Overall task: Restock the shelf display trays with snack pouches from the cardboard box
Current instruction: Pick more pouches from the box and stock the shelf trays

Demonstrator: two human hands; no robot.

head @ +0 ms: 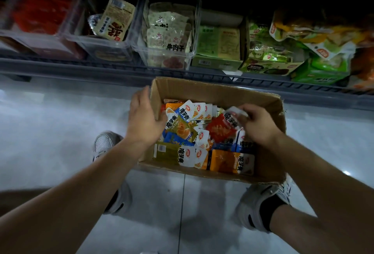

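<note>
An open cardboard box (204,89) sits on the floor below the shelf, filled with several small snack pouches in orange, green, blue and red. My left hand (144,118) is at the box's left wall, its fingers curled down onto a green pouch (180,127). My right hand (258,124) is over the right side of the box and pinches the white top edge of a red pouch (221,128). Clear display trays (168,59) holding pale pouches stand on the low shelf behind the box.
The dark shelf rail (121,71) runs across just beyond the box. Green cartons (218,61) and loose green and orange bags (315,37) fill the shelf's right side. My two shoes (261,205) stand on the glossy tiled floor near the box's front edge.
</note>
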